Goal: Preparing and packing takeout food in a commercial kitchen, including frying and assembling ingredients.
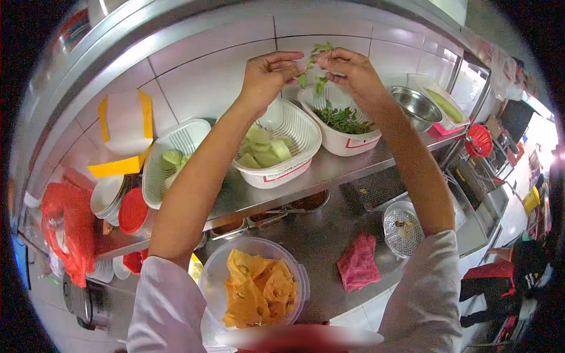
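Observation:
Both my hands are raised over the steel shelf, close together in front of the tiled wall. My right hand [346, 66] pinches a sprig of green leafy herb [321, 49] between thumb and fingers. Beside it my left hand [276, 73] has its fingertips near the sprig's leaves; whether they grip any is unclear. Below my right hand, a white plastic basket [342, 143] holds a heap of green herb leaves [342, 118]. The white basket [282, 176] to its left contains pale green vegetable chunks [267, 152]. Another basket [152, 176], partly behind my left forearm, holds pale green pieces.
Below the shelf stand a clear round tub [302, 287] of orange fried sheets, a pink cloth [359, 264] and a perforated metal strainer [401, 229]. A steel bowl [415, 106] sits right on the shelf; a red plastic bag [70, 225] hangs left. A person [507, 273] is partly visible at right.

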The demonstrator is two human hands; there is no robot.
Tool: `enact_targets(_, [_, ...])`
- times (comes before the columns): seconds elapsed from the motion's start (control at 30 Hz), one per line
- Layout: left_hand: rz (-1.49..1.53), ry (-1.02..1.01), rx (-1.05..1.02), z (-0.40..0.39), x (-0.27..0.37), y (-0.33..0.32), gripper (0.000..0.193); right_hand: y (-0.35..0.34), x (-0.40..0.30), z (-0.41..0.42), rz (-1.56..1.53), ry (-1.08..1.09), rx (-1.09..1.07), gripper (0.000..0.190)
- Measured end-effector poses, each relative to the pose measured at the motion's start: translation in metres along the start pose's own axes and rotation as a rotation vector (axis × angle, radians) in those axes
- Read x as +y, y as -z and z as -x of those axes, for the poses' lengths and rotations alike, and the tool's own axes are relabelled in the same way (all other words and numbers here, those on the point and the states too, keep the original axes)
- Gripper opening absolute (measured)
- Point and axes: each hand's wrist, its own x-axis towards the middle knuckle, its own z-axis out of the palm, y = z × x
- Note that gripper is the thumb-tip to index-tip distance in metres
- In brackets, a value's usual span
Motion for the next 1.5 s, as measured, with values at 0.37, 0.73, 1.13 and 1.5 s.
enact_targets(0.37, [0.071,-0.182,0.003,0.074,0.080,0.037,0.021,-0.097,-0.041,0.042,-0.138,0.138,0.049,0.021])
enact_targets(0.73, [-0.091,-0.209,0.269,0.232,0.154,0.146,0.015,-0.273,-0.066,0.105,-0.058,-0.033,-0.175,0.021])
enact_targets(1.13, [-0.119,0.154,0.382,0.465,0.154,0.266,0.011,-0.460,0.001,0.191,0.296,-0.231,-0.677,0.029])
enact_targets(1.5, [-0.165,0.576,0.453,0.648,0.096,0.263,0.010,-0.579,0.052,0.373,0.421,-0.030,-0.616,0.083])
